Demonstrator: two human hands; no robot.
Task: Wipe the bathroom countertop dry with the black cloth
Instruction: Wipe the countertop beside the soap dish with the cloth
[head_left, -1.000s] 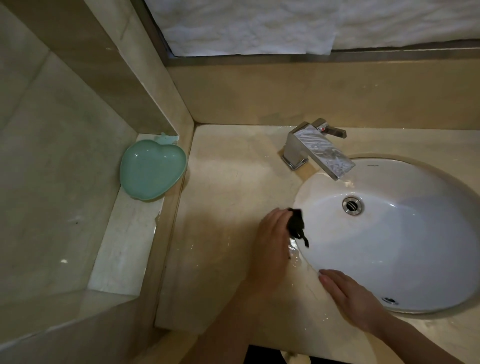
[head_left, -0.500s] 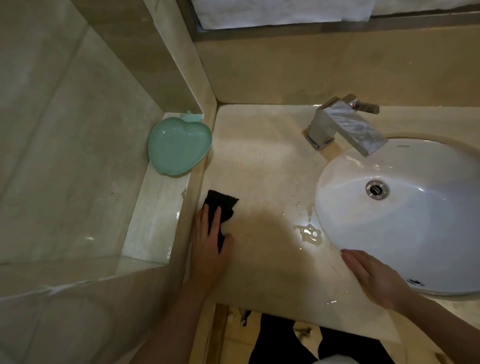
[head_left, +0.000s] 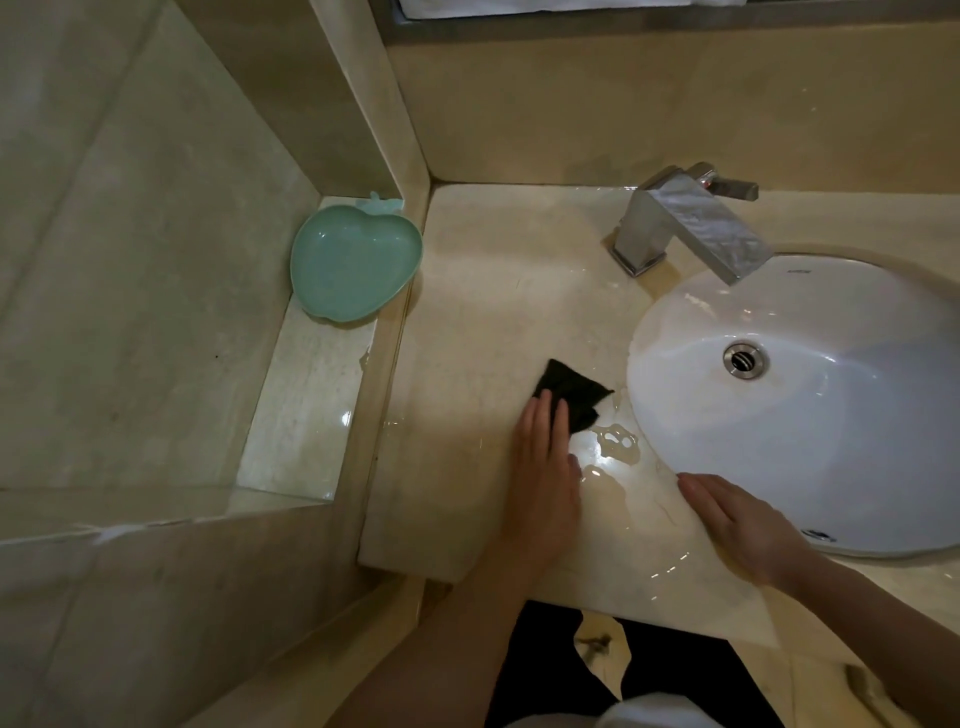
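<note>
The beige marble countertop (head_left: 493, 280) is wet, with a puddle (head_left: 615, 441) just left of the sink rim. A small black cloth (head_left: 571, 392) lies flat on the counter beside that puddle. My left hand (head_left: 543, 467) presses on the cloth's near edge with fingers laid flat over it. My right hand (head_left: 737, 519) rests palm down on the counter at the sink's front left rim, fingers together, holding nothing.
A white oval sink (head_left: 810, 410) fills the right side, with a chrome faucet (head_left: 680, 223) behind it. A teal apple-shaped dish (head_left: 353, 265) sits on a lower ledge at the left. Tiled walls close the left and back.
My left hand has slid the cloth rightward from the counter's left edge to the puddle by the sink. My right hand has stayed at the sink rim.
</note>
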